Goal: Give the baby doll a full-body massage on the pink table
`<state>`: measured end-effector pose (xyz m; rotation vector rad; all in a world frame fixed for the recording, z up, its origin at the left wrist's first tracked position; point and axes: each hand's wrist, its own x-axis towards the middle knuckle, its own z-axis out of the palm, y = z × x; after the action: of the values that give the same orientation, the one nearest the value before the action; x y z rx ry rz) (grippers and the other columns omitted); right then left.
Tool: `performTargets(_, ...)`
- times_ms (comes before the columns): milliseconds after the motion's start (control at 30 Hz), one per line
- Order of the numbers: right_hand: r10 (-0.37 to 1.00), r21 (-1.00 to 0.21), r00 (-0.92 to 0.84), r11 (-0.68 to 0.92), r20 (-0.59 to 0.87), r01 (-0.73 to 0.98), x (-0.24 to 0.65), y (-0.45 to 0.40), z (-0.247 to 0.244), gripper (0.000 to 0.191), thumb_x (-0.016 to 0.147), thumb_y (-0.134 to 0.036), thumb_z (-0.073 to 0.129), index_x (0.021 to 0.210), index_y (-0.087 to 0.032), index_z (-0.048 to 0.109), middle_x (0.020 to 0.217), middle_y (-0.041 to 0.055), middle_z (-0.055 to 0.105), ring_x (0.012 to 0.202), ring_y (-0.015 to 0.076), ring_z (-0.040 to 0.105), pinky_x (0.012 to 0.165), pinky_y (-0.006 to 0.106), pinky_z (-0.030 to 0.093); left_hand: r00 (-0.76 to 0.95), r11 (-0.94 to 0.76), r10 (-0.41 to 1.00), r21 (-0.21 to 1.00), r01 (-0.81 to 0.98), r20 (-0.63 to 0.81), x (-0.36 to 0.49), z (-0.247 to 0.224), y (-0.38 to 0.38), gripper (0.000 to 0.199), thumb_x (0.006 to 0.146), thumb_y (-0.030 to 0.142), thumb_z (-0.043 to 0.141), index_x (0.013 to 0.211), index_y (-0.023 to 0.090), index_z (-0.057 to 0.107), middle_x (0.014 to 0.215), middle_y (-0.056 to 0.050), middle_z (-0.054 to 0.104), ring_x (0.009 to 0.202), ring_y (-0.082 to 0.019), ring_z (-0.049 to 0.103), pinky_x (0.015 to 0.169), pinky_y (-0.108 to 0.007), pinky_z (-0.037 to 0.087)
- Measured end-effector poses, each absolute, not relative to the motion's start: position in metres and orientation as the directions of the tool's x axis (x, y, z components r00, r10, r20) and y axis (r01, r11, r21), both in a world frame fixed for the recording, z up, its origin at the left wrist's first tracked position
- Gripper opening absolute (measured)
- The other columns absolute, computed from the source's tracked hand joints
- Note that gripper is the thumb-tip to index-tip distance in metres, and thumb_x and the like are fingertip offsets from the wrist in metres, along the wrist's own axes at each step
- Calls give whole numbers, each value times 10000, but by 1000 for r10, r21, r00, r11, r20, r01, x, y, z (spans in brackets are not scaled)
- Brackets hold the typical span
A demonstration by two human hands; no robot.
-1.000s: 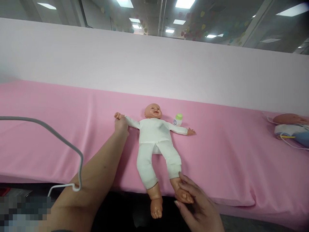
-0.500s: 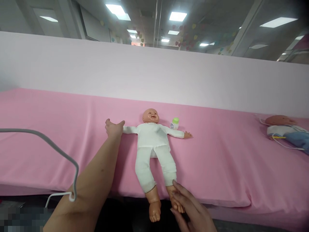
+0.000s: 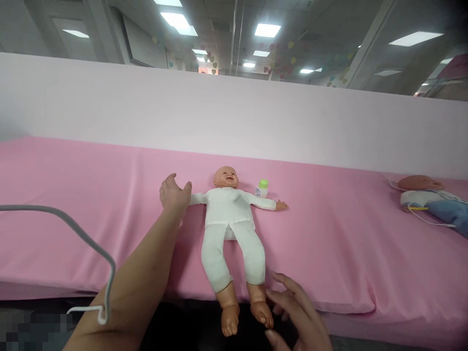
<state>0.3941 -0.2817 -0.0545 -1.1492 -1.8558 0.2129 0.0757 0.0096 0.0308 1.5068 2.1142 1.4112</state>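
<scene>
Plainly, in the head view, the doll lies on its back on the pink cloth-covered tabletop, feet jutting past the near edge. It looks light, with a padded, pliant body under white fabric; the head, hands and feet are smooth, probably stiff plastic, and could slip in the fingers. Nothing seems fragile. The trunk and thighs should give the surest hold. The left hand, fingers and thumb spread, hides one end of the doll's arm; whether they touch cannot be told. The right hand curves just beside a foot, thumb and fingers apart. A squat, green-capped bottle stands near the other arm.
</scene>
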Motion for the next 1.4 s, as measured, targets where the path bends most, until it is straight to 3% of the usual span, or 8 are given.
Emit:
performTargets(200,943,-897,150,222,297,381,407,-222,-23,414,969,-442,667,1338,-257,640,1012,76,746,785,210,705,720,345,629,-115,-125,961,762,636,253,135,55,-5,420,741,441,825,1103,263,709,1270,-152,718,1357,-445,546,1183,-571,310)
performTargets(300,977,-986,191,63,93,156,396,-170,-10,453,892,-486,752,1276,-263,664,1357,96,691,1056,249,723,922,414,618,-6,-90,992,755,650,124,164,61,-4,431,655,516,879,971,269,721,1152,-155,767,1333,-494,562,1182,-622,237)
performTargets(433,979,-962,62,-177,-193,-210,377,-116,5,487,854,-410,786,1292,-246,651,1295,96,740,1163,278,722,970,437,612,9,-86,993,679,729,116,185,51,1,641,776,599,751,1244,177,634,1378,-267,668,1363,-498,555,1118,-593,333)
performTargets(633,951,-882,27,-275,-308,-383,361,-63,12,192,902,-286,687,1063,-195,738,1211,93,781,1220,256,705,979,351,616,-8,-67,994,671,739,108,184,24,9,834,870,626,630,1492,115,412,1549,-299,521,1461,-428,483,1127,-501,370)
performTargets(933,978,-880,-99,-208,-184,-426,345,-31,-6,406,848,-423,825,1157,-199,688,1201,121,784,1169,310,735,996,457,623,2,-119,990,805,581,144,165,19,13,1049,871,601,654,1636,69,172,1728,-275,228,1592,-399,278,1223,-462,297)
performTargets(1133,996,-920,-21,-92,-91,-382,348,-34,-7,517,710,-303,927,1143,-226,655,1213,95,767,1160,328,724,1004,477,608,12,-93,995,931,352,95,153,19,24,632,853,513,711,1344,158,531,1280,-195,708,1160,-357,679,929,-406,494)
performTargets(1233,1000,-940,22,-4,-13,-340,346,-40,0,573,709,-304,916,1184,-247,601,1225,77,747,1164,315,714,999,470,600,36,-91,996,974,209,85,154,21,22,443,856,522,711,1133,189,616,1160,-149,738,1067,-322,686,888,-395,497)
performTargets(1400,993,-978,30,120,117,-168,340,-49,18,703,744,-329,872,1324,-297,476,1233,65,717,1152,306,705,945,470,607,156,-9,987,994,-110,26,157,38,7,455,855,552,716,1138,198,678,1172,-137,763,1082,-325,700,907,-421,526)
